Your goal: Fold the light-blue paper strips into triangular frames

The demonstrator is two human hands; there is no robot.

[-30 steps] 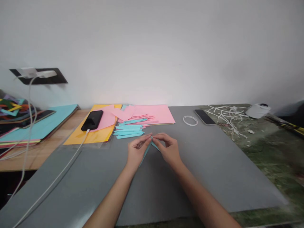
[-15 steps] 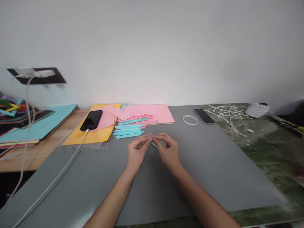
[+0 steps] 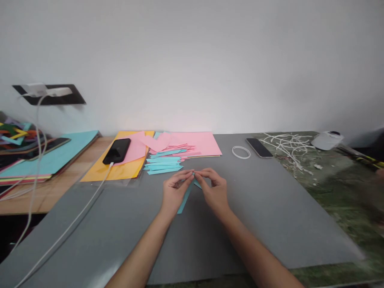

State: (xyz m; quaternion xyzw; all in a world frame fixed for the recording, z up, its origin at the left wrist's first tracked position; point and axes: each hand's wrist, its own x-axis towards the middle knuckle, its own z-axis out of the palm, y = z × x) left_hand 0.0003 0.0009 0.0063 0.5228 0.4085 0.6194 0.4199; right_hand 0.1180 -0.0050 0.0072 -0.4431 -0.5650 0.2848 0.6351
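Observation:
Above the grey table board [image 3: 192,248], my left hand [image 3: 176,190] and my right hand [image 3: 213,189] meet fingertip to fingertip. Both pinch a blue paper strip [image 3: 184,200] at a small point between them. One length of the strip hangs down beside my left thumb; a shorter piece slants behind my right thumb. Fingertips cover the pinched spot, so any fold there is hidden. Just beyond my hands lies a pile of folded blue paper strips [image 3: 163,165], with pink paper strips [image 3: 180,150] behind it.
Pink sheets [image 3: 207,144] and a yellow folder [image 3: 126,172] lie against the wall. A black phone [image 3: 117,151] is plugged into a white cable [image 3: 81,212] crossing the left side. Another phone [image 3: 259,147], a white ring [image 3: 241,152] and tangled white cord [image 3: 288,144] are to the right.
A longer length of the blue strip now shows hanging below my left hand. My hands stay pinched together, and the whole view has shifted slightly.

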